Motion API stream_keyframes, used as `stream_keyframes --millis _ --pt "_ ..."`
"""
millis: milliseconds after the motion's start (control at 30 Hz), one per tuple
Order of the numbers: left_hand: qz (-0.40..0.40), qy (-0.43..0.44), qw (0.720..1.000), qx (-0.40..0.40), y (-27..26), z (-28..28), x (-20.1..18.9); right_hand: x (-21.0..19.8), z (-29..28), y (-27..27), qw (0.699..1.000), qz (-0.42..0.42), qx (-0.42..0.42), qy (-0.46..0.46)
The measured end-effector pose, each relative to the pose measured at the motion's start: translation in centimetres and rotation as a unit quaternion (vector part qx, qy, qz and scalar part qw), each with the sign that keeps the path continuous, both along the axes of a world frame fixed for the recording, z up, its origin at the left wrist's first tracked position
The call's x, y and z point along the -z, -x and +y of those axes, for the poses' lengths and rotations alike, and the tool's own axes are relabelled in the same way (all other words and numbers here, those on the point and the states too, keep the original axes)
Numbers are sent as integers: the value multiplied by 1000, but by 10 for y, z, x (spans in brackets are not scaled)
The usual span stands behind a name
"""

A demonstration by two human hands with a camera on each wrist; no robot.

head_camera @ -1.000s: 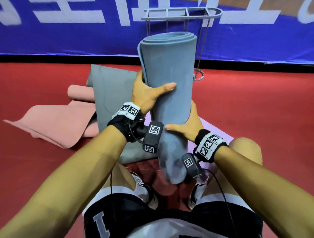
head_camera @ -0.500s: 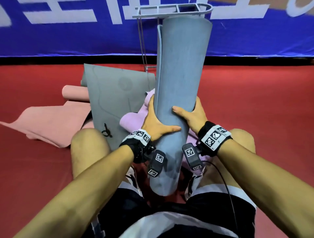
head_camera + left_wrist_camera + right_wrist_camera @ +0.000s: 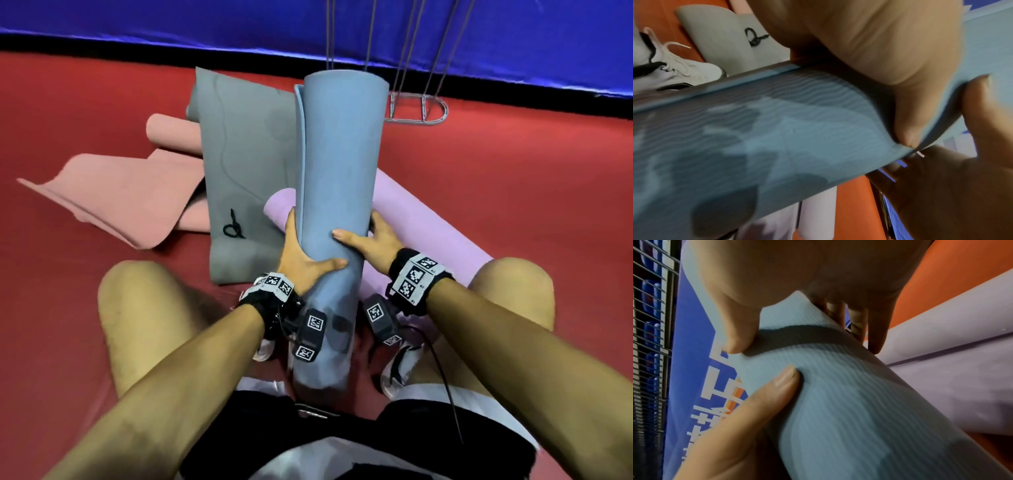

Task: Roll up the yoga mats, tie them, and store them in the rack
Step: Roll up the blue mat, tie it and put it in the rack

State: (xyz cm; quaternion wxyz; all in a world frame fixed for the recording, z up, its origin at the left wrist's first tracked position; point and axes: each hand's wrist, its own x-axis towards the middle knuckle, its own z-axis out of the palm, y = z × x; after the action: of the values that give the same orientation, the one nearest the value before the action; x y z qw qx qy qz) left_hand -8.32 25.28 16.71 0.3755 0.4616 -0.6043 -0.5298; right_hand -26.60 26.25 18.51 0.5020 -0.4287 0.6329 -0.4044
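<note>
A rolled blue yoga mat stands nearly upright between my knees, its lower end near my lap. My left hand grips it from the left, thumb across the front. My right hand grips it from the right, just above. Up close, the blue yoga mat and the same blue yoga mat show a ribbed surface under my fingers. A black tie lies on a flat grey mat. The wire rack stands behind, by the blue wall banner.
A lilac rolled mat lies on the red floor behind the blue one. A pink mat, partly unrolled, lies at the left. My white shoes and bare knees flank the blue mat's lower end.
The blue mat has come down and towards me, and my hands have slid lower on it. The view has tipped down, so the rack's top is out of frame.
</note>
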Motion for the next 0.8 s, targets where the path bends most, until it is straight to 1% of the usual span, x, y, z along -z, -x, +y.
stream_keyframes --millis 67,167,300,333,400,467,533,567,633,733,800 --pt "7 -12 999 -31 -12 -7 8 12 -16 -13 1000 7 -22 -15" --pt "23 -59 994 -86 -29 -23 24 24 -38 -31 998 9 -48 -42" --pt "20 -107 987 -119 -41 -46 41 39 -60 -51 996 25 -54 -73" --pt "22 -130 983 -130 -44 -53 47 45 -66 -59 994 39 -52 -83" --pt "19 -180 974 -139 -43 -64 56 58 -72 -68 991 103 -28 -86" --pt "-20 -218 965 -146 -43 -69 64 65 -74 -74 985 153 -9 -81" --pt "-64 -256 952 -158 -43 -78 75 76 -80 -75 981 178 -12 -71" --pt "-59 -274 947 -158 -41 -83 81 82 -84 -72 980 186 -12 -72" --pt "-20 -312 936 -160 -38 -93 82 90 -96 -65 978 187 -7 -91" --pt "51 -358 920 -152 -22 -122 84 103 -119 -51 970 179 -17 -162" --pt "70 -379 907 -171 -11 -135 88 109 -128 -47 964 188 -17 -189"
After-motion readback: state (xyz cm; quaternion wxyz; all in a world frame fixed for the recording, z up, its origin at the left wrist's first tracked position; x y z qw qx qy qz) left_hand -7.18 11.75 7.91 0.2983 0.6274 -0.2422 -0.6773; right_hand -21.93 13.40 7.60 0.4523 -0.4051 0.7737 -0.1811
